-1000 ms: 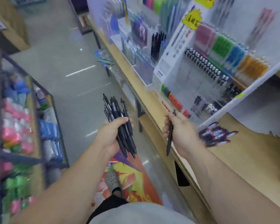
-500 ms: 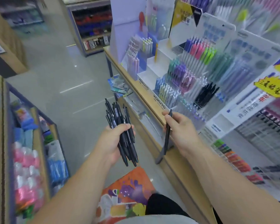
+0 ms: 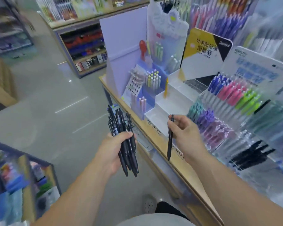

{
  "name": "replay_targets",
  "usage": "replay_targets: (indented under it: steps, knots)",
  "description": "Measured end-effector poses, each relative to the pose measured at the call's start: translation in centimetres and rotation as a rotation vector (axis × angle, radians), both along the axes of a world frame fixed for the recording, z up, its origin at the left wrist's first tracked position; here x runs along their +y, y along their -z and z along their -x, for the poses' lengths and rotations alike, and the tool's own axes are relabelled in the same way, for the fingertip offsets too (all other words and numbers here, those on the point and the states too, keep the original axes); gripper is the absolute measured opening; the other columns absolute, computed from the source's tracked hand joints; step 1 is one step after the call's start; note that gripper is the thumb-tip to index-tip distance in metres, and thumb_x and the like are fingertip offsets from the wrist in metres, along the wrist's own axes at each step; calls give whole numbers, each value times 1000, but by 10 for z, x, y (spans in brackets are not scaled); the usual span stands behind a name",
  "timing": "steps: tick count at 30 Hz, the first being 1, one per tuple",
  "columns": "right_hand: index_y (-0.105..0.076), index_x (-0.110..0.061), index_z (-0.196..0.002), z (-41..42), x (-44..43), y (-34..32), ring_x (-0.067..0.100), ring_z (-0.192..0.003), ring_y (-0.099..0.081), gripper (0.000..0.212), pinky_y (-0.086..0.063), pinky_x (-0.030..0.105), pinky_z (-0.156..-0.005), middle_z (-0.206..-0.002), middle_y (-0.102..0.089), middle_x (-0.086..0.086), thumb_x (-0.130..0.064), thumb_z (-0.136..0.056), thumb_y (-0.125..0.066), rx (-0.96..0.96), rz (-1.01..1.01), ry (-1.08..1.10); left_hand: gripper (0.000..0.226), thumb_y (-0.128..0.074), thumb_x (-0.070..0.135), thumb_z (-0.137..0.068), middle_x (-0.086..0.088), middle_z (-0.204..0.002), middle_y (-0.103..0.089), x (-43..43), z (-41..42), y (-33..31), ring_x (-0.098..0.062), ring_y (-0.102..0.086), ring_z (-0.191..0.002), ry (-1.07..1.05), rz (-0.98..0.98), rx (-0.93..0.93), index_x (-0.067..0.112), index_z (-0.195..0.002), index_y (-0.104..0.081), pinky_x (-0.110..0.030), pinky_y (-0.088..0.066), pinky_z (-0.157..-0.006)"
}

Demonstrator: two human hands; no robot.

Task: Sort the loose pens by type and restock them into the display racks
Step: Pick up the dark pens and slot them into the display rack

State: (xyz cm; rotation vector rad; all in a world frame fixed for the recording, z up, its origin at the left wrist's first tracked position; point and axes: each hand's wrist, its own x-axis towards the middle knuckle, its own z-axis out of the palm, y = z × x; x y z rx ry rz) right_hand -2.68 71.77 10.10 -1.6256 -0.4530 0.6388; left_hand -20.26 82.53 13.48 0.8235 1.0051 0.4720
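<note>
My left hand (image 3: 112, 150) grips a bundle of several black pens (image 3: 121, 128), tips pointing down, over the aisle floor. My right hand (image 3: 186, 136) pinches a single black pen (image 3: 170, 141) held upright, just in front of the wooden shelf edge (image 3: 175, 162). To its right a clear tiered display rack (image 3: 235, 115) holds rows of blue, pink, green, purple and teal pens, with a row of black pens (image 3: 252, 154) lower down. A white stepped stand (image 3: 168, 101) sits behind my right hand.
A blue-and-white pen display (image 3: 137, 82) stands at the shelf's far end. A low bin rack of coloured goods (image 3: 23, 176) is at my left. The grey aisle floor (image 3: 55, 98) runs ahead, toward another shelving unit (image 3: 83, 51).
The view has swung left along the shelf, from the red-and-black pens to the colourful rack. Both hands keep their pens and have stayed about the same distance apart.
</note>
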Motion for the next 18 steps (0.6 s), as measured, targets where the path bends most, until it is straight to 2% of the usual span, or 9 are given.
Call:
replay_targets:
  steps: [4, 9, 13, 15, 16, 18]
  knots:
    - [-68, -24, -102, -33, 48, -3, 13, -75, -58, 12, -46, 25, -72, -82, -62, 4, -16, -93, -67, -37, -9, 69, 15, -60, -1, -91, -11, -76, -70, 63, -43, 1, -20, -68, -59, 19, 31, -15, 5, -105, -59, -28, -54, -50]
    - [-67, -25, -104, -64, 89, -3, 6, -72, -63, 13, -47, 19, -69, -80, -66, 2, -18, -93, -67, -69, 27, 180, 27, -62, 0, -89, -9, -78, -70, 128, -97, 7, -19, -67, -61, 180, 36, -51, 0, -116, -61, -27, -53, -51]
    - [-68, -25, -103, -83, 126, -5, 8, -70, -59, 13, -44, 13, -63, -83, -67, 10, -17, -93, -67, -119, 51, 335, 6, -66, 4, -88, -14, -80, -68, 187, -145, 11, -25, -66, -67, 329, 25, -67, 4, -89, -71, -35, -56, -61]
    - [-67, -21, -105, -87, 147, -8, 11, -74, -58, 14, -43, 13, -62, -85, -66, 11, -14, -94, -66, -117, 48, 422, 23, -64, 7, -90, -12, -74, -69, 217, -164, 9, -22, -65, -61, 448, -9, -60, 9, -71, -77, -35, -54, -60]
    - [-67, -21, -106, -87, 157, -11, 13, -76, -58, 14, -44, 16, -63, -87, -65, 14, -14, -94, -65, -114, 51, 471, 26, -63, 8, -91, -11, -72, -69, 231, -173, 7, -21, -65, -58, 515, -20, -50, 10, -70, -77, -34, -54, -58]
    - [-66, -23, -108, -87, 174, -18, 16, -77, -58, 15, -48, 28, -69, -95, -65, 23, -16, -95, -64, -116, 78, 556, 15, -63, 10, -92, -10, -73, -69, 257, -190, 2, -18, -65, -56, 637, -25, -29, 6, -85, -75, -29, -52, -51]
